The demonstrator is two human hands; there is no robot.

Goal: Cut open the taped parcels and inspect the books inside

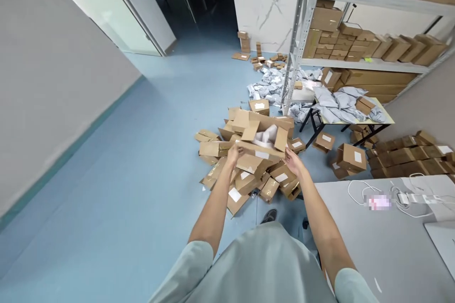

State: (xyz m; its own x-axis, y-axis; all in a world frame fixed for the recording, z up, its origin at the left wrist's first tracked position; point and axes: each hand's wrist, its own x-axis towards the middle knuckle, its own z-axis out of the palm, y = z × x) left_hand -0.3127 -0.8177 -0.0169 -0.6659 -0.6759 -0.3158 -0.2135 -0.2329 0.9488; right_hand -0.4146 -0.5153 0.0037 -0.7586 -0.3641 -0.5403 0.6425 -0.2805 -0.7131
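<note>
An open cardboard box point(245, 146) with raised flaps is between my two hands, above a heap of brown boxes. Crumpled white packing material point(266, 137) shows inside it, and a white label is on its near wall. My left hand point(234, 154) is closed on the box's left near corner. At the right near corner, my right hand point(293, 162) grips the same box, its fingertips partly hidden by the cardboard. Beneath and around lie jumbled cardboard boxes point(248, 182), some of them open or flattened.
Metal shelving point(359, 62) stacked with cartons stands at the right. Grey mailer bags point(273, 80) lie on the floor, and more rest on a small table point(382, 120). A grey desk point(348, 227) with cables is at my right. A wall point(53, 71) runs along the left.
</note>
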